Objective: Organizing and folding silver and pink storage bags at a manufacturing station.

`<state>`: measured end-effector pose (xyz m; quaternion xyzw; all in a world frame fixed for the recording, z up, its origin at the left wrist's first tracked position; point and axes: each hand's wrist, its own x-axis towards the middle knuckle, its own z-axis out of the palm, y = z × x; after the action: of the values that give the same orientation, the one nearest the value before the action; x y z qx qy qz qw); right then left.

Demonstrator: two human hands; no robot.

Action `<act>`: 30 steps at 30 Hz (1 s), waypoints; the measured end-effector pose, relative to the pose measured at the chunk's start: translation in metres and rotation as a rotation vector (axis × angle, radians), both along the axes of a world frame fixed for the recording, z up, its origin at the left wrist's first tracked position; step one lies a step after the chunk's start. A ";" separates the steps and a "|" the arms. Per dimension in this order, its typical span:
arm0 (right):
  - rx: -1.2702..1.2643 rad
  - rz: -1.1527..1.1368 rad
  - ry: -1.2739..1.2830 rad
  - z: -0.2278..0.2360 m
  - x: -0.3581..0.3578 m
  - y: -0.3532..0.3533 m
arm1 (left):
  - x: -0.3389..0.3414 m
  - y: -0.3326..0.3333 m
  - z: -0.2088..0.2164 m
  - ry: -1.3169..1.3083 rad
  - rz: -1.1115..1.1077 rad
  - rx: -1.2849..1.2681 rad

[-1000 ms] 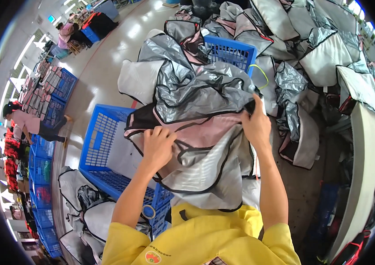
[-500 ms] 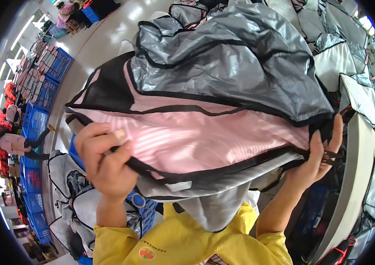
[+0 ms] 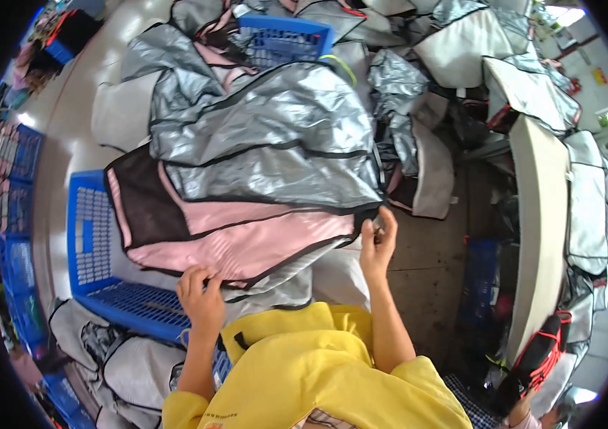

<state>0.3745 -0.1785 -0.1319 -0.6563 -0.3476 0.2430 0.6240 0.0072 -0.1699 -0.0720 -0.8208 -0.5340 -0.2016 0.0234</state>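
A half-finished sewn bag (image 3: 268, 236) hangs spread out before me, with pink fabric, a black panel at its left, black binding and a crinkled silver lining on the far side. My left hand (image 3: 201, 297) is closed on the near pink edge, fingertips pinching the binding. My right hand (image 3: 378, 243) is closed round the black-bound right corner, thumb toward me. A grey layer shows under the near edge. Beneath and to the left of the bag stands a blue plastic basket (image 3: 86, 247), partly covered by it.
More grey and silver bag pieces (image 3: 461, 50) lie heaped at the far side. Another blue basket (image 3: 286, 32) stands among them. On the right runs a long pale board (image 3: 540, 214), with a black and red bag (image 3: 543, 357) near its end. Grey pieces (image 3: 143, 375) are piled at lower left.
Both hands have moved lower and nearer to my body, carrying the bag down and left. My view has shifted, so the blue basket under the bag now shows. Both hands keep their hold.
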 end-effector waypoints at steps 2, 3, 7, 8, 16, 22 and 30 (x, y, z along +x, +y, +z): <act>-0.097 0.004 0.038 -0.004 0.010 -0.018 | 0.004 -0.001 -0.002 -0.019 -0.013 -0.002; -0.160 -0.059 0.015 -0.003 0.011 -0.023 | 0.004 -0.001 0.000 -0.019 0.003 -0.012; -0.188 -0.118 0.092 -0.002 0.020 -0.046 | 0.008 -0.003 0.002 -0.006 0.010 -0.032; -0.198 -0.136 0.163 0.000 0.020 -0.049 | 0.009 -0.004 0.000 -0.006 0.023 -0.040; -0.205 -0.078 0.022 0.026 0.003 -0.038 | 0.012 -0.004 0.002 -0.003 0.050 -0.041; -0.085 0.098 -0.283 0.083 -0.026 -0.001 | 0.009 -0.013 0.000 0.016 0.090 -0.049; -0.234 0.362 -0.578 0.047 -0.062 0.075 | 0.016 -0.030 -0.003 0.021 0.137 -0.087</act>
<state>0.3124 -0.1039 -0.0854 -0.6927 -0.5902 0.1918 0.3676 0.0232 -0.1996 -0.0745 -0.7846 -0.5969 -0.1674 0.0070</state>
